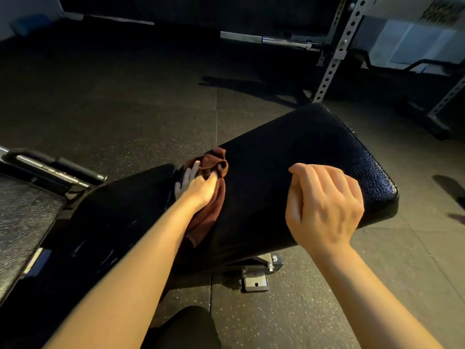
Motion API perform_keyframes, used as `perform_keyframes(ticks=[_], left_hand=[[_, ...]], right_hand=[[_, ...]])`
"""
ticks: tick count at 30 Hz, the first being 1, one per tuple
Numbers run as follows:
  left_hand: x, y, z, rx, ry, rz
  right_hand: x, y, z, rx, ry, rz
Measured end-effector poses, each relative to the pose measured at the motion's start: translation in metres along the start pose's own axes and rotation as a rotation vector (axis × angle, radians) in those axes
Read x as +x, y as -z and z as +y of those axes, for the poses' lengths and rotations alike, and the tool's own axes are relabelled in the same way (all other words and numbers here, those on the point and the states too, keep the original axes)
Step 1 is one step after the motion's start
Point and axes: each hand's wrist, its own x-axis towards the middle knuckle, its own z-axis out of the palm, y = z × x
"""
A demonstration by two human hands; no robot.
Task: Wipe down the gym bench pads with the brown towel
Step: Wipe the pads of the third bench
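Obs: your left hand (201,187) grips the bunched brown towel (214,182) and presses it on the near end of the long back pad (302,157), just beside the gap to the seat pad (113,210). Part of the towel trails down the pad's side under your wrist. Your right hand (324,205) hangs above the pad, fingers loosely curled, holding nothing.

Step, as judged: wiping the back pad, with most of it still ahead of the cloth.

Method: flatten the towel under your palm so more cloth meets the vinyl. Stroke lengthwise toward the far end in overlapping passes. Brace the pad edge with your free hand.

Writing: no brand or label is legible. A pale blurred panel sits top right, unreadable.
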Motion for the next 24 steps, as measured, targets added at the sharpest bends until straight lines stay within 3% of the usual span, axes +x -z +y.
perform_keyframes(ticks=[3, 8, 11, 17, 24], left_hand=[[0.007, 0.002, 0.037, 0.021, -0.008, -0.023], [-0.006, -0.019, 0.105, 0.158, -0.442, -0.084], [-0.009, -0.021, 0.113, 0.106, -0.537, -0.129], [-0.025, -0.012, 0.07, 0.02, -0.452, -0.083], [-0.049, -0.009, -0.028, -0.02, -0.174, -0.071]], right_hand=[[0.0, -0.004, 0.0, -0.002, -0.022, 0.04], [-0.001, -0.004, 0.0, 0.003, 0.001, 0.058], [-0.001, -0.004, 0.0, 0.011, -0.002, 0.056], [-0.002, -0.001, -0.001, -0.016, -0.049, 0.009], [-0.002, 0.003, -0.004, -0.063, -0.06, -0.071]])
